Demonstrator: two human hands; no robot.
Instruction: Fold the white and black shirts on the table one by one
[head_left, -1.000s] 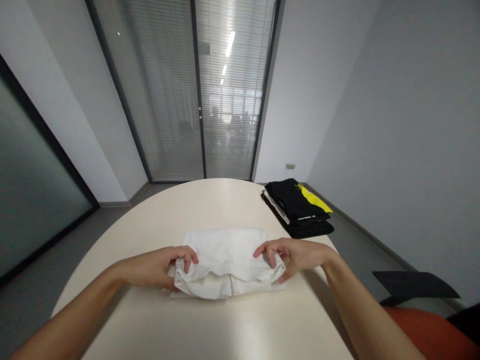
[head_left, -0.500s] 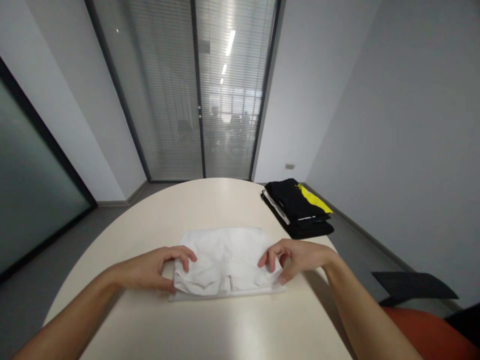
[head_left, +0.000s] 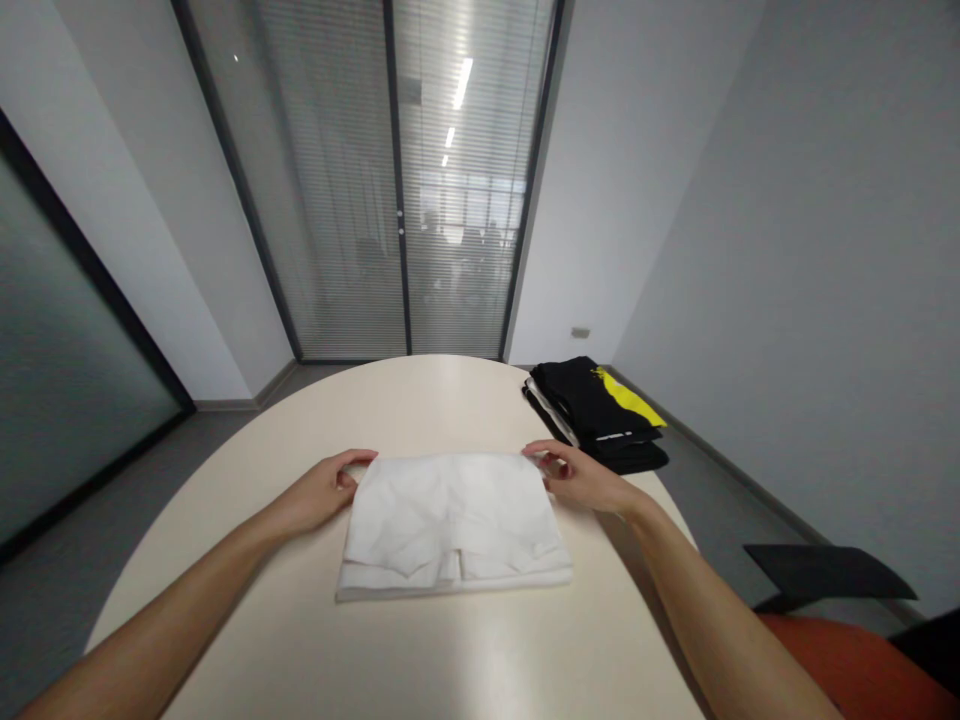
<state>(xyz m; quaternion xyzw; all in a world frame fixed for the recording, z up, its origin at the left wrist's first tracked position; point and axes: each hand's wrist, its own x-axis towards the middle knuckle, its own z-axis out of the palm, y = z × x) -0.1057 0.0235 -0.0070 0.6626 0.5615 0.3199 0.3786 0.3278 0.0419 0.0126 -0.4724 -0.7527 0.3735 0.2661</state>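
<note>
Light, cream-coloured, round-edged smooth table (head_left: 420,660) fills the foreground, running under and all around the folded white fabric garment (head_left: 454,510), the landmark here. Forearms reach in from the near left and near right of the garment. Orange chair seat (head_left: 847,670) with a black flat armrest (head_left: 829,572) sits off the table, right and near of the garment. Garment lies flat on the table between the two hands, roughly rectangular, wider at its near edge, lightly creased; layered near edge, small slit-like gap around its middle. Left hand (head_left: 319,492) is at the garment's far left corner, index fingertip at the corner, thumb and index curled with a narrow gap; can't tell if cloth is pinched. Right hand (head_left: 583,480) is at the far right corner, index extended to it, other fingers bent in, narrow spacing; grip also can't be told. Beyond the garment to the right, on the table, stack of folded black and white fabric clothes (head_left: 581,400), bright yellow patch (head_left: 631,398) on top. Farther past the garment: dark-framed glass partition with horizontal blinds (head_left: 337,220), plain pale grey wall (head_left: 825,250) to the right.
</note>
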